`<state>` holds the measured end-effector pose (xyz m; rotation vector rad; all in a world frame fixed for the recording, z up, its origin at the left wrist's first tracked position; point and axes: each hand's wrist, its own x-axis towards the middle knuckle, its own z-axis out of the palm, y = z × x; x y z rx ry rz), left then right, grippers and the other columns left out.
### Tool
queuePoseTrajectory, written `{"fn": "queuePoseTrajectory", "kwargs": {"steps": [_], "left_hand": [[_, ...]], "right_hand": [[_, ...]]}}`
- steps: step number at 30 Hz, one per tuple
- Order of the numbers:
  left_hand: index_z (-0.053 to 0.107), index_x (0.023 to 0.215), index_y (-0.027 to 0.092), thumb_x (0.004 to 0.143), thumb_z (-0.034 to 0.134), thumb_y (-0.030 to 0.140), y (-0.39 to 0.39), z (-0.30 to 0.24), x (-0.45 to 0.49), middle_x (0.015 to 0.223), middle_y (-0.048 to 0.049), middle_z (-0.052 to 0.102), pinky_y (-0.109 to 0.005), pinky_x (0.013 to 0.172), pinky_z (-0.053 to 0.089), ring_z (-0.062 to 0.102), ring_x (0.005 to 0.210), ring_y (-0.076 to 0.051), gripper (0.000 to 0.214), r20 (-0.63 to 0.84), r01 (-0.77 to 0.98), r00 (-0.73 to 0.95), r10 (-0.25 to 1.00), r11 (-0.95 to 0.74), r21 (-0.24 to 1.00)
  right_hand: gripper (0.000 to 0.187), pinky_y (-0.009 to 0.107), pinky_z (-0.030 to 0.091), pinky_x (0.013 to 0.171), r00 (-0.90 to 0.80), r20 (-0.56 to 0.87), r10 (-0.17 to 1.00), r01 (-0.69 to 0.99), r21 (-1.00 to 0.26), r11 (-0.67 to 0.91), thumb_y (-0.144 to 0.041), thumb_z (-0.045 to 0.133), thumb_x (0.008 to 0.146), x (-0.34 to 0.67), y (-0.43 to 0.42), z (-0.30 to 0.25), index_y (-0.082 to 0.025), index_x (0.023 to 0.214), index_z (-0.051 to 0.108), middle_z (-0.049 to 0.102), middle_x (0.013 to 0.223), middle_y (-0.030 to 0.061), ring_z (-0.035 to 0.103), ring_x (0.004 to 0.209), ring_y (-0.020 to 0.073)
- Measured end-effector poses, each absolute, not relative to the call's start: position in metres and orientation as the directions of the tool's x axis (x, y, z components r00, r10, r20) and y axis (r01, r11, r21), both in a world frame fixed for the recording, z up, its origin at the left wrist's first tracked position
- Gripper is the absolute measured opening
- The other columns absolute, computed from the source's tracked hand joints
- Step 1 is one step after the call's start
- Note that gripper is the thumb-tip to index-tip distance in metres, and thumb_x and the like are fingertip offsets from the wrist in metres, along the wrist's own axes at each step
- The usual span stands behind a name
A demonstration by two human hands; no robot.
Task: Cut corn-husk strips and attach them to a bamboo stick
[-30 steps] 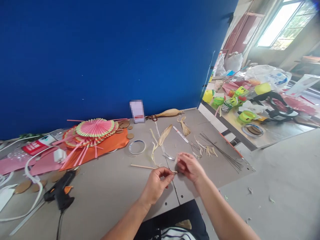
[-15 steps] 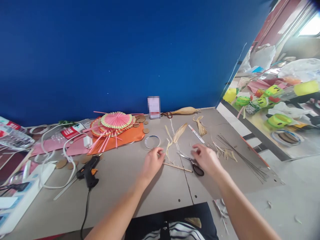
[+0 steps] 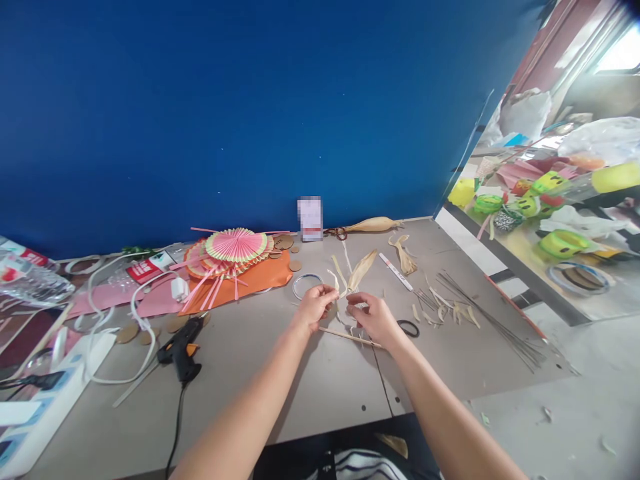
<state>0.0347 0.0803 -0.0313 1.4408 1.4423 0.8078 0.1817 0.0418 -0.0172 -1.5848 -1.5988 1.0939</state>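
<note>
My left hand [image 3: 317,308] is closed, its thumb and fingers pinching a thin pale strip of dried corn husk [image 3: 335,280]. Close on its right, my right hand [image 3: 374,320] has its fingers curled together; whatever lies between the fingertips is too small to make out. A wider piece of corn husk [image 3: 362,268] lies just beyond both hands. Below them runs a thin wooden stick [image 3: 345,335], partly covered by the right hand. Only the dark handle of the scissors [image 3: 410,328] shows beside the right hand; the blades are hidden.
A black glue gun [image 3: 181,350], a white power strip [image 3: 45,400] and pink paper fans [image 3: 240,245] are on the left. A clear ring [image 3: 295,288], a marker [image 3: 396,272], husk scraps [image 3: 404,257] and thin wires [image 3: 493,320] lie around. A blue wall [image 3: 250,120] stands behind.
My hands have come together over the husk. The left has picked up a husk strip and lifted it slightly; the right has moved left from beside the scissors, covering their blades.
</note>
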Motion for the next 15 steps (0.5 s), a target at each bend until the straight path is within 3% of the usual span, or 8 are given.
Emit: {"fn": "queuePoseTrajectory", "kwargs": {"steps": [3,7,11,15], "left_hand": [[0.053,0.074,0.017,0.069,0.052,0.040,0.074,-0.020,0.028,0.067,0.0014,0.054,-0.017,0.037,0.024,0.036,0.042,-0.004,0.024,-0.200,0.204,0.137,0.970,0.170,0.964],[0.051,0.068,0.016,0.057,0.065,0.034,0.067,-0.005,0.025,0.058,0.0056,0.042,-0.015,0.036,0.015,0.029,0.042,-0.002,0.026,-0.260,-0.212,0.205,0.944,0.302,0.929],[0.055,0.074,0.016,0.058,0.065,0.030,0.066,0.003,0.021,0.056,0.0058,0.039,-0.015,0.037,0.013,0.026,0.043,-0.002,0.024,-0.250,-0.254,0.226,0.941,0.305,0.918],[0.056,0.073,0.015,0.059,0.064,0.029,0.068,0.007,0.013,0.056,0.0057,0.038,-0.015,0.037,0.012,0.024,0.043,-0.002,0.021,-0.223,-0.307,0.201,0.954,0.277,0.910]], "right_hand": [[0.027,0.020,0.037,0.043,-0.161,-0.128,0.979,0.273,-0.959,-0.080,-0.038,0.050,0.070,0.170,0.045,-0.015,-0.018,0.087,0.057,0.061,0.086,0.0025,0.047,0.045,0.0069],[0.024,0.018,0.034,0.043,-0.099,-0.048,0.994,0.219,-0.975,-0.025,-0.039,0.052,0.069,0.156,0.049,-0.014,-0.015,0.069,0.057,0.058,0.062,-0.0002,0.043,0.046,0.0070],[0.026,0.018,0.027,0.037,-0.103,-0.062,0.993,0.133,-0.990,-0.048,-0.040,0.050,0.071,0.151,0.052,-0.008,-0.016,0.066,0.057,0.056,0.058,-0.0009,0.034,0.037,0.0045],[0.022,0.018,0.024,0.037,-0.046,-0.030,0.999,-0.069,-0.997,-0.033,-0.038,0.052,0.071,0.164,0.043,0.007,-0.016,0.069,0.056,0.052,0.054,-0.0029,0.032,0.037,0.0036]]}}
